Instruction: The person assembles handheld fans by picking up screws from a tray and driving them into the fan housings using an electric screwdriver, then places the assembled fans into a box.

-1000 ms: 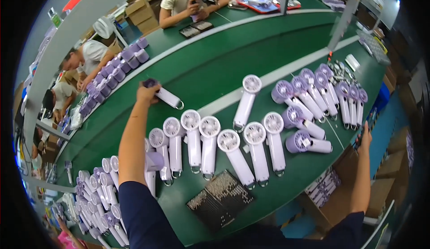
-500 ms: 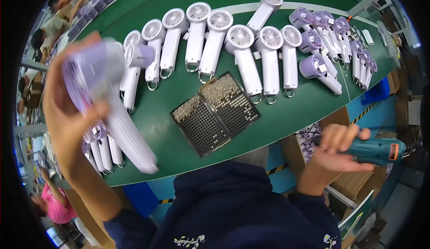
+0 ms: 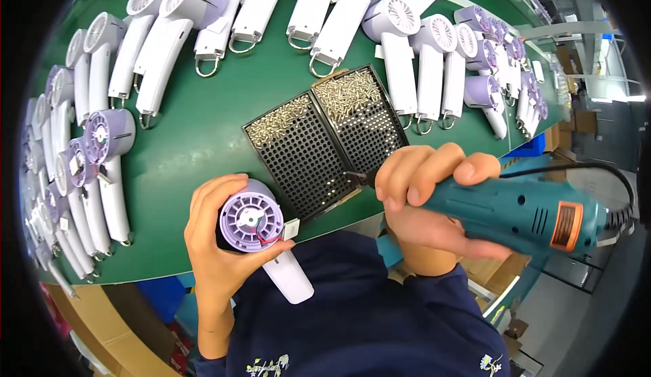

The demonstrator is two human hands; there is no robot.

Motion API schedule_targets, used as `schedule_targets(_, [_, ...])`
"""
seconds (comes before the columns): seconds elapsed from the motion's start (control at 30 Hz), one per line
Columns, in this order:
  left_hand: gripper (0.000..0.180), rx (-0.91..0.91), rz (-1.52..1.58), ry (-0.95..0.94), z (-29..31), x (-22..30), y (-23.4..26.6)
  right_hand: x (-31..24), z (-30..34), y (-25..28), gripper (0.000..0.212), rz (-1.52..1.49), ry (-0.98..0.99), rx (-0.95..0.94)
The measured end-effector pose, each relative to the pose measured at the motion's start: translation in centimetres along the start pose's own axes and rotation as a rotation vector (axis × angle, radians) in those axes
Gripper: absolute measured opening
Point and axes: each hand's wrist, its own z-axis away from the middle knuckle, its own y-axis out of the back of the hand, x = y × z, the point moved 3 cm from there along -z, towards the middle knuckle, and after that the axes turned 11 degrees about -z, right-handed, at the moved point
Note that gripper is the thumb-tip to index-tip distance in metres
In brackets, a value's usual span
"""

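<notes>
While the left hand (image 3: 211,258) wraps its fingers around the head of a purple-and-white handheld fan (image 3: 251,221), the right hand (image 3: 430,204) grips a teal electric screwdriver (image 3: 508,211). The held fan is at the near edge of the desk (image 3: 183,160), in front of the person's dark top (image 3: 339,309), its open face turned upward and its white handle (image 3: 290,279) slanting down to the right. Thin red wires (image 3: 264,240) show inside the head, and a small white tab (image 3: 291,228) sticks out at its side, next to the thumb.

The right hand's fingers close around the front of the screwdriver, whose tip points left over the lower part of a black two-panel screw tray (image 3: 288,167); whether it touches the tray, I cannot tell. Silver screws (image 3: 349,95) heap along the far end of both panels. A black cord (image 3: 610,167) curves from the tool's rear. More fans stand or lie beyond the tray (image 3: 400,72), at the left (image 3: 108,153) and at the right (image 3: 483,91).
</notes>
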Motion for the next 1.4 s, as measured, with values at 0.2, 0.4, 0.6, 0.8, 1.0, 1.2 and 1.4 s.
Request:
schedule_targets(0.2, [0.073,0.003,-0.065,-0.045,-0.3,-0.3,-0.3,-0.1,-0.1,0.5,0.087,-0.061,-0.031,-0.003])
schedule_targets(0.4, [0.074,0.000,-0.094,-0.073,-0.4,-0.2,-0.5,0.4,0.1,0.7,0.084,0.052,-0.057,-0.020])
schedule_targets(0.6, [0.075,0.006,-0.099,-0.084,-0.4,-0.3,-0.4,0.6,0.0,0.9,0.083,0.038,-0.049,-0.050])
schedule_targets(0.8, [0.075,-0.010,-0.090,-0.075,-0.6,-0.1,-0.4,0.7,0.1,-0.2,0.077,0.097,0.017,-0.135])
schedule_targets(1.0, [0.074,0.012,-0.065,-0.079,-0.5,-0.3,-0.2,-1.2,-2.3,-3.6,0.062,0.058,-0.008,-0.049])
schedule_targets(1.2, [0.075,0.021,-0.047,-0.085,-0.3,-0.9,-0.2,0.6,-2.2,-7.8,0.042,-0.097,0.013,-0.048])
schedule_targets(1.4, [0.074,0.047,-0.009,-0.096,-0.4,-0.8,-0.1,1.7,-2.1,-8.8,0.050,-0.031,-0.058,-0.110])
